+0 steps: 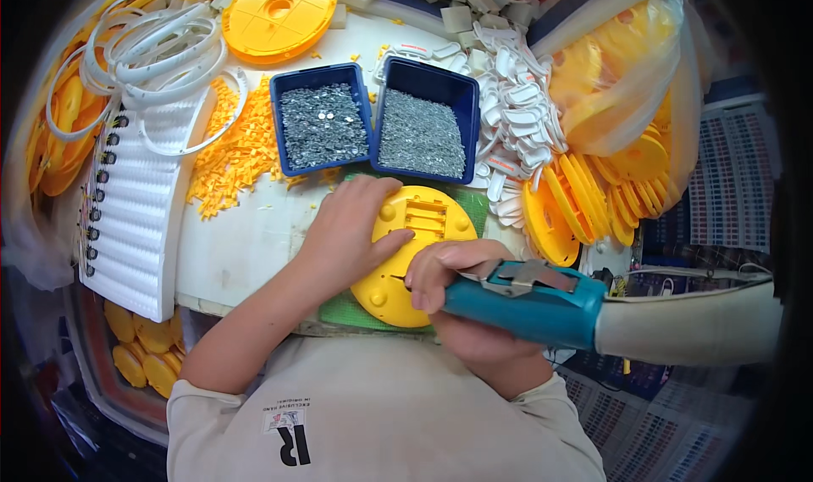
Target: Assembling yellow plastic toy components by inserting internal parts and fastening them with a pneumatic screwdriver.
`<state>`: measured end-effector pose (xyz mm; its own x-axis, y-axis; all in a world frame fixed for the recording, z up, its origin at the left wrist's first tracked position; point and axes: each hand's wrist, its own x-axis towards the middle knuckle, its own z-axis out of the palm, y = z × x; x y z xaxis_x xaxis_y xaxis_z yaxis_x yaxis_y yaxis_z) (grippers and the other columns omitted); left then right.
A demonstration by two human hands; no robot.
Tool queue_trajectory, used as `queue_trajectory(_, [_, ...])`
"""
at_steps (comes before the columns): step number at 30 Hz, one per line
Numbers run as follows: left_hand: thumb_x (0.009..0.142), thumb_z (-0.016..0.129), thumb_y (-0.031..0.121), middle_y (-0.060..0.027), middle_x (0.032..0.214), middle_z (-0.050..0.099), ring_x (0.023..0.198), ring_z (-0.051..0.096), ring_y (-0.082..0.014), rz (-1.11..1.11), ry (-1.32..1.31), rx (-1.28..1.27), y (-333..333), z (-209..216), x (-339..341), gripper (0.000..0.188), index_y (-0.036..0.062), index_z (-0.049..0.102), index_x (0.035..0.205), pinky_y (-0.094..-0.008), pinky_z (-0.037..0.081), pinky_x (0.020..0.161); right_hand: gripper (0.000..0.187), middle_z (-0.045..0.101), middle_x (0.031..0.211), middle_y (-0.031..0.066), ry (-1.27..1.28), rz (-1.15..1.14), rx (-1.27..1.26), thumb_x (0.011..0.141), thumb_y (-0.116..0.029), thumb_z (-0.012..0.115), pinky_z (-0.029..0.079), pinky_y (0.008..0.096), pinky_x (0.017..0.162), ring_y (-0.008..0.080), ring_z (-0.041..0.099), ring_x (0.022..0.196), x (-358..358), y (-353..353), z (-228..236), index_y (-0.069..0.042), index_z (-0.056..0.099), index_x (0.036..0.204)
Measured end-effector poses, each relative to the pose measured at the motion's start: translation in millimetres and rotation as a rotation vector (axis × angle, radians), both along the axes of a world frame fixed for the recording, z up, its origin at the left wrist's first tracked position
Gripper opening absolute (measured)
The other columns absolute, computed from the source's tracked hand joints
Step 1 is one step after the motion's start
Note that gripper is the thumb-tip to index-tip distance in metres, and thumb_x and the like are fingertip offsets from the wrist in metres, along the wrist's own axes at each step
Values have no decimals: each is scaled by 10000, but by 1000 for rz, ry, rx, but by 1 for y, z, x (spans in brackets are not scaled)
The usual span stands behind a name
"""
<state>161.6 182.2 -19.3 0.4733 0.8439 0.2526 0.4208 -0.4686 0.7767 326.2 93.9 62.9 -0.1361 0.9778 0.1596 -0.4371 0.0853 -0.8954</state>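
A yellow round plastic housing (421, 215), with a battery-like compartment and raised round bumps, lies on a green mat (343, 310) in front of me. My left hand (360, 220) holds it down by its left side, thumb stretched across its face and fingers over its upper left rim. In my right hand (461, 291) is a teal electric screwdriver (529, 304), held nearly level. Its dark bit meets the housing's face around the lower middle; a screw there is too small to make out.
Two blue bins (292, 167) (471, 135) of small metal screws stand beyond the housing. Small yellow pieces (229, 156), a white ribbed tray (140, 203) and coiled white strips (174, 55) lie left. White plastic parts (521, 101) and stacked yellow discs (555, 215) crowd the right.
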Motion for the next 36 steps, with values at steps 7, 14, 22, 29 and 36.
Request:
queue_trajectory(7, [839, 828, 276, -138, 1191, 615, 1156, 582, -360, -4, 15, -34, -1, -4, 2, 563, 56, 597, 1303, -460, 462, 972, 729, 663, 862, 131, -282, 60, 161, 1001, -708, 452, 492, 402, 841, 260, 619, 793, -8, 6, -29, -30, 637, 1197])
queue_trajectory(14, [833, 846, 279, -153, 1191, 613, 1140, 584, -371, -19, 37, -68, -1, -1, 2, 580, 48, 591, 1300, -466, 462, 971, 655, 672, 872, 156, -142, 141, -14, 974, -609, 550, 492, 411, 848, 286, 625, 834, -9, 4, -23, -2, 687, 1180])
queue_trajectory(22, [849, 833, 275, -168, 1260, 631, 1177, 601, -370, 87, 8, -53, -15, 4, -13, 620, 20, 569, 1348, -454, 470, 1002, 905, 659, 792, 94, -21, -11, 204, 917, -821, 486, 480, 419, 761, 249, 621, 739, -5, 22, 4, -30, 606, 1339])
queue_trajectory(29, [806, 849, 235, -148, 1164, 662, 1083, 631, -359, 275, -182, -155, -47, -17, -18, 634, 53, 563, 1343, -477, 481, 925, 980, 659, 790, 132, 73, 36, 141, 901, -837, 385, 492, 396, 737, 256, 611, 722, -25, 65, -3, 31, 608, 1296])
queue_trajectory(36, [783, 860, 205, -119, 1134, 666, 1043, 641, -339, 323, -227, -87, -48, -23, -16, 648, 79, 552, 1339, -465, 477, 903, 883, 671, 819, 153, -94, 160, 73, 878, -758, 574, 512, 399, 740, 271, 621, 755, -32, 69, -25, 43, 645, 1240])
